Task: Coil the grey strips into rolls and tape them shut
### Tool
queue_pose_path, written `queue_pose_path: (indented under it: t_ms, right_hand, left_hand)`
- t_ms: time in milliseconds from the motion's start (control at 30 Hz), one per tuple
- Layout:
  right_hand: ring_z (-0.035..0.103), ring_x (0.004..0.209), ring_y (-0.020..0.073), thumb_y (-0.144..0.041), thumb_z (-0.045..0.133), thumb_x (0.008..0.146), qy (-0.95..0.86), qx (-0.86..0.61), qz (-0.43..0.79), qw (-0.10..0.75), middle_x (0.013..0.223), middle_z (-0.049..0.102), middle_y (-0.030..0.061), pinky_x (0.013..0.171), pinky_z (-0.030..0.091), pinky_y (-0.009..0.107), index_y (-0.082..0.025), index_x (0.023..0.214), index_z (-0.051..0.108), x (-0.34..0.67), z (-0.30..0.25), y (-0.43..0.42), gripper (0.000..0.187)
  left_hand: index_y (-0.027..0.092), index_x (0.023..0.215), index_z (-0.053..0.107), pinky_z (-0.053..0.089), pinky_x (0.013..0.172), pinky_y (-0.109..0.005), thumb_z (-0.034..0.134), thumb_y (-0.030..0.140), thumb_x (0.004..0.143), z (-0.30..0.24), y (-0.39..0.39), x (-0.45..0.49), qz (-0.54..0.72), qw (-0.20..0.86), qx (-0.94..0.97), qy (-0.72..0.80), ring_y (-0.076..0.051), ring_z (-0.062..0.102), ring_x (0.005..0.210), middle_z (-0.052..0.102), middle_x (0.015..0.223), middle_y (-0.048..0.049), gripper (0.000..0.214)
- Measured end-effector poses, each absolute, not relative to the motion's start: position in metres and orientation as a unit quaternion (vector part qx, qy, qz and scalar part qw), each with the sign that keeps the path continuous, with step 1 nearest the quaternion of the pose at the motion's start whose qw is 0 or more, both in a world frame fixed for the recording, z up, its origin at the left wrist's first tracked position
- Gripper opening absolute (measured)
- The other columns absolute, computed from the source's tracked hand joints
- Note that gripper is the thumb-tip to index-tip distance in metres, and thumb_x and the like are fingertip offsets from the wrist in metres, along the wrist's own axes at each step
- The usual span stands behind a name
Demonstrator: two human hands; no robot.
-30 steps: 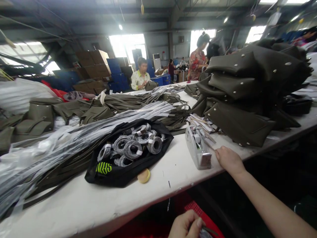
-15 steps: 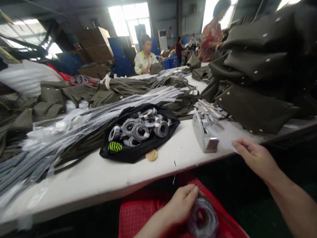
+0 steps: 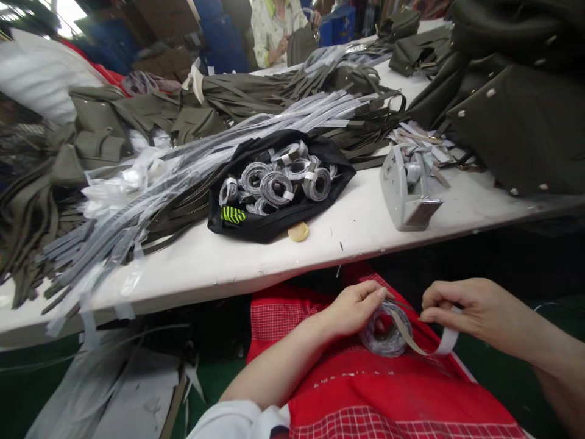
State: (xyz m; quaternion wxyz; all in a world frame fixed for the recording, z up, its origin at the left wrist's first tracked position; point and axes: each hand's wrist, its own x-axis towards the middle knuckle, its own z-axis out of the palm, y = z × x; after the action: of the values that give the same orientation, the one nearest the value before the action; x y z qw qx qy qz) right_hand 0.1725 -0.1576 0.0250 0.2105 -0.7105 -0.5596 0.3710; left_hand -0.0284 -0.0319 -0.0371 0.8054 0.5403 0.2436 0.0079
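My left hand [image 3: 359, 310] is closed on the upper left edge of a coiled strap [image 3: 388, 350] wrapped in clear plastic, over my lap. To its right, my right hand [image 3: 479, 310] pinches the end of a pale strip [image 3: 415, 344]. That strip curves down from the coil and up to my fingers; its right part is white. Whether it is the strap's tail or a separate piece, I cannot tell. Beneath the coil lies a red apron [image 3: 365, 378] with checked panels.
On the white table [image 3: 256, 268], a black bag [image 3: 278, 227] holds several coiled straps [image 3: 276, 188]. A grey tape dispenser [image 3: 402, 192] stands to its right. Long dark straps [image 3: 247, 91] lie behind, and dark bag pieces [image 3: 525, 128] pile up at right. Across the table, a person [image 3: 274, 30] handles a bag.
My right hand has come back from beside the tape dispenser to the coil, with the strip now visible in its fingers. My left hand still holds the coil. The view has tilted downward.
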Motion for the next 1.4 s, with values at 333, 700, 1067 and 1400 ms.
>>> queue_pose_path:
  t_ms: [333, 700, 1067, 1400]
  right_hand:
    - [0.056, 0.050, 0.0212, -0.073, 0.072, 0.071, -0.435, -0.777, 0.256, 0.376, 0.059, 0.067, 0.0064, 0.041, 0.043, 0.032, -0.024, 0.067, 0.074, 0.184, 0.041, -0.168, 0.050]
    - [0.063, 0.055, 0.0223, -0.066, 0.055, 0.089, -0.524, -0.800, 0.101, 0.275, 0.071, 0.074, 0.0016, 0.050, 0.044, 0.036, -0.029, 0.080, 0.074, 0.173, 0.033, -0.167, 0.042]
    - [0.066, 0.052, 0.0133, -0.037, 0.052, 0.101, -0.665, -0.692, 0.038, 0.280, 0.062, 0.070, -0.0040, 0.053, 0.044, 0.027, -0.024, 0.081, 0.069, 0.130, 0.017, -0.157, 0.029]
    - [0.062, 0.057, 0.0150, -0.046, 0.057, 0.095, -0.522, -0.737, 0.245, 0.352, 0.067, 0.070, -0.0022, 0.053, 0.045, 0.025, -0.023, 0.085, 0.069, 0.137, -0.014, -0.134, 0.028]
  left_hand:
    - [0.017, 0.096, 0.057, 0.046, 0.051, -0.024, 0.054, 0.074, 0.083, -0.049, -0.032, -0.027, 0.002, 0.784, 0.566, 0.253, -0.014, 0.058, 0.055, 0.057, 0.067, 0.0009, 0.059]
    - [0.014, 0.097, 0.065, 0.048, 0.065, -0.023, 0.044, 0.056, 0.096, -0.053, -0.028, -0.024, 0.021, 0.704, 0.667, 0.243, -0.012, 0.055, 0.067, 0.062, 0.080, -0.0019, 0.047]
    - [0.018, 0.090, 0.052, 0.052, 0.054, -0.026, 0.058, 0.053, 0.084, -0.039, -0.034, -0.021, -0.005, 0.816, 0.514, 0.264, -0.015, 0.061, 0.055, 0.062, 0.066, 0.0004, 0.035]
    - [0.017, 0.073, 0.056, 0.043, 0.065, -0.022, 0.056, 0.028, 0.084, -0.019, -0.035, -0.024, 0.104, 0.673, 0.703, 0.203, -0.012, 0.052, 0.066, 0.060, 0.071, 0.0010, 0.015]
